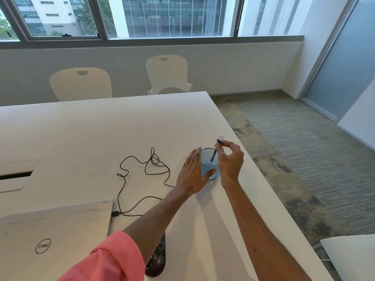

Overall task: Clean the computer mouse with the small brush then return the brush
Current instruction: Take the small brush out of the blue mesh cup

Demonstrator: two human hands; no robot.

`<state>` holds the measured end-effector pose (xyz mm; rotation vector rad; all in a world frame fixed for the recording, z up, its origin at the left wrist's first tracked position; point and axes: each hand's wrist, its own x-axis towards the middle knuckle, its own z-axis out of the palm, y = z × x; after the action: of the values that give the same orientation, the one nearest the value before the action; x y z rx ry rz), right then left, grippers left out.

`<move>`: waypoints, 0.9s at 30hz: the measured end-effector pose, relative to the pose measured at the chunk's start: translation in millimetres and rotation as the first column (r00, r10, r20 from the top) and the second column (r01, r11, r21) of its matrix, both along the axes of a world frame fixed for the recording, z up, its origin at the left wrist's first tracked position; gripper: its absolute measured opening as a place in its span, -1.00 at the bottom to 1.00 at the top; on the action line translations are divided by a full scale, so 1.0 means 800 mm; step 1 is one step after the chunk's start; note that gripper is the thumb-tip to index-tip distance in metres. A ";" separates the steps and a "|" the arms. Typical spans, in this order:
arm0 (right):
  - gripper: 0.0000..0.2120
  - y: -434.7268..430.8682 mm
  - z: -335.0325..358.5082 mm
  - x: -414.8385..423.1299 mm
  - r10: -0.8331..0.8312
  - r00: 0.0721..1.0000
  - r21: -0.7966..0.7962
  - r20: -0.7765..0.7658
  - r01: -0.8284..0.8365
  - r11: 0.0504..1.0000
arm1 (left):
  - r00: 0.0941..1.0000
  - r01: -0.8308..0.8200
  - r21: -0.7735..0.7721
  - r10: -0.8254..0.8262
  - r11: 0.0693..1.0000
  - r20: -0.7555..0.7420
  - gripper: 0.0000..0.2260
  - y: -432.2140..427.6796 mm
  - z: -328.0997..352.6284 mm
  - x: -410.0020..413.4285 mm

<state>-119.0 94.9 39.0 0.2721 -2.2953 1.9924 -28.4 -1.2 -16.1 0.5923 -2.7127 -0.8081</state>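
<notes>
A small dark-blue brush (214, 154) stands tilted in a blue mesh cup (207, 161) near the table's right edge, its lower tip inside the cup. My right hand (230, 161) pinches the brush near its upper end, where a pale tip shows above the fingers. My left hand (191, 173) holds the cup from the left, with the thumb wrapped across its front. The black computer mouse (156, 258), speckled with white bits, lies near the front of the table, partly hidden under my left forearm.
The mouse's black cable (146, 165) loops over the white table (101, 128) and plugs into a shut silver laptop (52, 236) at front left. Two white chairs (81, 84) stand behind the table. The table's right edge drops to carpet.
</notes>
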 end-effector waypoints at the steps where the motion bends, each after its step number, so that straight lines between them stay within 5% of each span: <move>1: -0.87 0.004 0.006 0.002 0.002 1.000 -0.033 -0.006 -0.002 0.999 | 1.000 0.001 0.001 -0.001 1.000 0.016 -0.08 0.000 0.002 0.002; 4: -0.97 0.016 0.014 0.010 0.043 0.999 -0.160 -0.001 -0.043 0.986 | 1.000 -0.005 0.036 0.004 0.999 0.022 0.01 0.000 0.007 0.011; 10: -0.88 0.049 0.021 0.042 0.174 0.984 -0.310 0.028 -0.157 0.938 | 0.998 -0.042 0.042 0.043 0.998 -0.038 0.01 0.005 0.018 0.059; 16: -0.76 0.069 0.023 0.087 0.368 0.917 -0.218 0.153 -0.332 0.918 | 0.994 -0.100 0.038 0.102 0.994 -0.045 -0.05 0.007 0.020 0.119; 21: -0.75 0.076 0.007 0.121 0.592 0.705 -0.242 0.391 -0.542 0.805 | 0.989 -0.150 0.087 0.150 0.985 -0.001 -0.08 0.011 0.017 0.172; 27: -0.82 0.082 -0.019 0.156 0.651 0.440 -0.234 0.619 -0.688 0.687 | 0.973 -0.231 0.136 0.228 0.963 0.035 -0.21 0.021 0.018 0.238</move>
<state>5.7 160.1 24.0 0.6814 -3.0220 2.7731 162.2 15.3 -1.7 0.9295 -2.5545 -0.9376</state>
